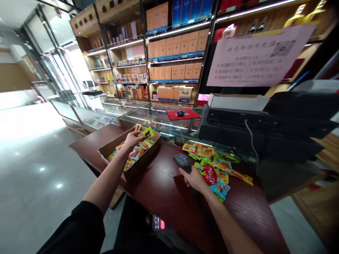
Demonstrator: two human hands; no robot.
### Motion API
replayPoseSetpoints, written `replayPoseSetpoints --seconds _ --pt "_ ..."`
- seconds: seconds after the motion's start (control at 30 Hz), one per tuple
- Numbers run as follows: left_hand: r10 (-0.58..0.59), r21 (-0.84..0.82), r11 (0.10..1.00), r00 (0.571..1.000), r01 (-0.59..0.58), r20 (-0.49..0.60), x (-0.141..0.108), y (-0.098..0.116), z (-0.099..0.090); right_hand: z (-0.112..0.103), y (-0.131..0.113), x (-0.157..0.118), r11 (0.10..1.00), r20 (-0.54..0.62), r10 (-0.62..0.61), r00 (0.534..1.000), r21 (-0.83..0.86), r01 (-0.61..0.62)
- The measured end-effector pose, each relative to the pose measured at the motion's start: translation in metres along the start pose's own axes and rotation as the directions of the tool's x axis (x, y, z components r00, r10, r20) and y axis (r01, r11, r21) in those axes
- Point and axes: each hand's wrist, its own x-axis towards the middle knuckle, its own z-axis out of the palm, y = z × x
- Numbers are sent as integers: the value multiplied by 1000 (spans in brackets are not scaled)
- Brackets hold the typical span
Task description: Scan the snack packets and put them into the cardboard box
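Note:
My left hand [132, 139] pinches a small green-yellow snack packet [147, 132] just above an open cardboard box [143, 159]. Inside the box lie many mixed snack packets [135, 153], some partly covered by my hand and forearm. In my right hand [195, 178] is a dark barcode scanner [182, 160], gripped by its handle and held over the brown table [159, 190]. Right beside that hand spreads a loose pile of snack packets, among them a red packet [210, 175], a blue packet [220, 189] and long yellow ones [235, 173].
Behind the table runs a glass display counter [132, 114] with a red mouse pad [194, 113] and a mouse [180, 113]. Black equipment [238, 120] stands at the right, below a pink handwritten sign [254, 61]. A lit phone [159, 223] shows near the table's front edge.

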Motion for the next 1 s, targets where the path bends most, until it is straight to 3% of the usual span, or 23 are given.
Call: replayPoseSetpoints --seconds 0.13,0.23,0.33,0.4,0.53,0.7,0.83,1.0 --pt "19 2 1000 992 -19 -123 0 14 -51 0 1 1 1000 0 -7 1000 -13 7" --pt "7 -4 1000 986 -8 -168 -5 14 -74 0 2 2 999 4 -16 1000 -28 16" --pt "16 18 1000 986 -13 -168 -12 11 -76 0 2 2 999 8 -25 1000 -30 26" --pt "12 33 999 991 -8 -134 -15 8 -64 0 0 1 1000 10 -20 1000 -19 20" --pt "9 30 1000 1000 -9 1 -20 -7 -11 -1 -3 -2 1000 8 -11 1000 9 10" --pt "10 83 996 969 -31 247 -20 -43 84 -7 -6 -3 999 -19 32 999 37 -31" --pt "72 112 985 904 -131 421 -15 -71 159 -19 -12 -4 997 -68 67 995 40 -65" --pt "283 152 884 766 -442 578 -5 -81 230 -39 -15 -4 992 -138 119 983 54 -113"
